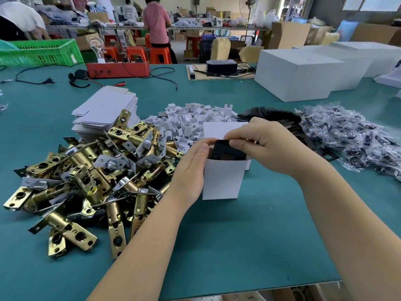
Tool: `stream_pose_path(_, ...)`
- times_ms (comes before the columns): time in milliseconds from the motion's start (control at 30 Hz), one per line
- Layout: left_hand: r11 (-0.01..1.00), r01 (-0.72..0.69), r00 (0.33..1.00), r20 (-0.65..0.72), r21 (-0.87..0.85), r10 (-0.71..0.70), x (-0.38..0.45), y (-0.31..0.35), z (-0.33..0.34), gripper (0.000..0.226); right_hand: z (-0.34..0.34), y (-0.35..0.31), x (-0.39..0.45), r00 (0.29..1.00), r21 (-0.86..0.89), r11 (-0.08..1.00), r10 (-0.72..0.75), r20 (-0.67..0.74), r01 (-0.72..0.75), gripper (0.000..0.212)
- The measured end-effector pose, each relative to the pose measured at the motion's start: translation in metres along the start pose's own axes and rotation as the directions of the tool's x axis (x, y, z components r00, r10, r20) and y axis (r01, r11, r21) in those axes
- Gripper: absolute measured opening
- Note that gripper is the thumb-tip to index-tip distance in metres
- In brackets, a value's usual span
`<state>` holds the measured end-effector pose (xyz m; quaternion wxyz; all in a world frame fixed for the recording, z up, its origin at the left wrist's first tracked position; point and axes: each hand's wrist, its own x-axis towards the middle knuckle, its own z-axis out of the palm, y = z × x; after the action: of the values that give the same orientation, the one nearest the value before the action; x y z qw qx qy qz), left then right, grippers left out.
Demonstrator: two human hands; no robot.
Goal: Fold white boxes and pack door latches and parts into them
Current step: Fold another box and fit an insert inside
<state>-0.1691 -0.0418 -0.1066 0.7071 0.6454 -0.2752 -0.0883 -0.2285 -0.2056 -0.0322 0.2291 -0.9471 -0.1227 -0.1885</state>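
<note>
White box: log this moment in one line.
left hand steadies white box | right hand pushes black plate in | lid open

Two bare forearms enter from the bottom edge, no sleeves in view. Left hand [191, 170] and right hand [271, 144]: no gloves, no watch, no wristband. Nails short and unpainted. A thin ring glints on one right-hand finger [255, 141].
</note>
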Motion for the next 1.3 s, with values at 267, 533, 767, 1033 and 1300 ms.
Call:
stream_pose_path(267,0.995,0.09,0.995,-0.028,-0.035,-0.091,0.009,0.001,-0.003,0.036,0.005,0.002,0.006,0.961,0.126,0.981,0.169,-0.221,-0.144,0.014)
stream_pose_path(533,0.999,0.05,0.999,-0.006,-0.016,-0.05,0.01,-0.001,-0.001,0.035,0.006,-0.001,0.006,0.969,0.053,0.979,0.186,0.16,-0.196,0.016)
stream_pose_path(767,0.999,0.013,1.0,0.009,-0.047,-0.012,0.008,-0.005,-0.001,0.033,0.008,-0.009,0.0,0.99,0.071,0.99,0.113,0.085,-0.119,0.015)
stream_pose_path(1033,0.999,0.01,1.0,-0.015,-0.032,-0.01,0.008,-0.008,0.0,0.035,0.013,-0.008,-0.009,0.991,0.018,0.991,0.136,-0.009,-0.135,0.015)
stream_pose_path(1300,0.999,0.006,1.0,0.008,-0.037,-0.006,0.008,-0.009,-0.001,0.033,0.017,-0.009,-0.006,0.994,-0.006,0.994,0.111,0.015,-0.111,0.019)
